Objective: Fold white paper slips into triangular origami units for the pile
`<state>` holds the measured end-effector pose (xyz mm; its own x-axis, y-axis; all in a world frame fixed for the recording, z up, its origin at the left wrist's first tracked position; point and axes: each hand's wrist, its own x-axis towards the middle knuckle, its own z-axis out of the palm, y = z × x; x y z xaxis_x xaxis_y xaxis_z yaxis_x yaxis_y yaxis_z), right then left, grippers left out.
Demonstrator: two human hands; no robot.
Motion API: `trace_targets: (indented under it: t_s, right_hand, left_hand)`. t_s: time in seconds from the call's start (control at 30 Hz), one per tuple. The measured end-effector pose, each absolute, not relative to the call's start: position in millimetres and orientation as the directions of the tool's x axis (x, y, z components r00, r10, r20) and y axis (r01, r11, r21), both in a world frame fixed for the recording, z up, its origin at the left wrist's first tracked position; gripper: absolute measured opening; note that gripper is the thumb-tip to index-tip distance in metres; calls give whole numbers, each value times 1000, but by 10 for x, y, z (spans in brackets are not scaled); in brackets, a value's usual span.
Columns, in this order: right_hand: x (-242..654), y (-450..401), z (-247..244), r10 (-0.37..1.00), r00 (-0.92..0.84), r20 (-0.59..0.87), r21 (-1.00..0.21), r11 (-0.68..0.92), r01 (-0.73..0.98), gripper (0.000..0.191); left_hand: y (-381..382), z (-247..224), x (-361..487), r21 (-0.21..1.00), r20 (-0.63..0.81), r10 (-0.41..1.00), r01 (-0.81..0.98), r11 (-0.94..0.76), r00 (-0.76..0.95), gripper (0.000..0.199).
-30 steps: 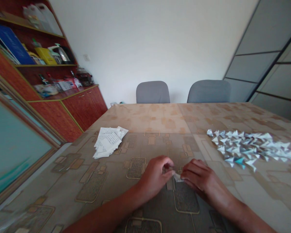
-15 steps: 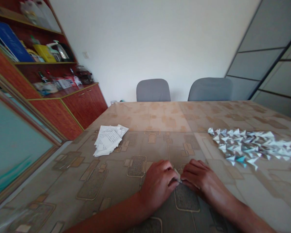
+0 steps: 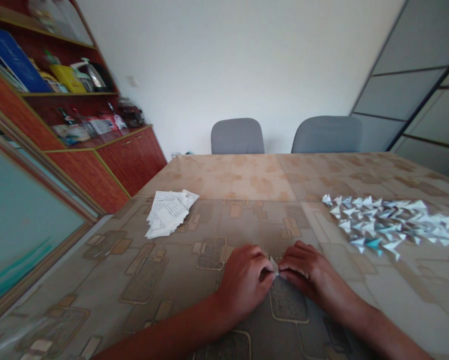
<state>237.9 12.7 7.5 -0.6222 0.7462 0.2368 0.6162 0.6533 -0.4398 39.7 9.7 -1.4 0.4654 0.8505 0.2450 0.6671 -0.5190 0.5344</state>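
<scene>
Between my two hands is a small folded piece of paper [image 3: 273, 265], mostly covered by the fingers. My left hand [image 3: 247, 272] pinches its left side with thumb and forefinger. From the right, my right hand [image 3: 305, 267] grips the same paper, its fingers bent and pressed together. Both hands are low over the patterned tabletop [image 3: 172, 285]. To the left lies a loose stack of printed paper pieces [image 3: 168, 215]. On the right, several small folded paper figures [image 3: 382, 222], shaped like birds, stand in close rows; most are white, and one is teal.
Two grey chairs [image 3: 237, 136] stand behind the table's far edge, against a white wall. At the left is a red-brown cabinet [image 3: 130, 155] with bottles, a kettle and a blue folder on its shelves. Grey panelled doors [image 3: 408, 75] are at the right.
The fingertips have shifted slightly around the folded paper, and more of its pale edge shows between them. The view has tilted a little; the stack and the figures lie as before.
</scene>
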Motion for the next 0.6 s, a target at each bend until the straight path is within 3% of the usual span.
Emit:
trace_targets:
  t_s: [0.43, 0.53, 0.6]
  right_hand:
    - [2318, 200, -162, 849, -443, 289, -490, 528, 693, 13]
    - [2313, 194, -130, 855, -433, 286, -503, 519, 692, 12]
    - [2317, 191, -109, 853, -436, 286, -511, 521, 684, 11]
  left_hand:
    - [104, -6, 481, 558, 213, 905, 715, -421, 367, 10]
    - [105, -19, 438, 529, 244, 872, 696, -486, 424, 8]
    - [111, -33, 396, 439, 287, 801, 672, -597, 525, 5]
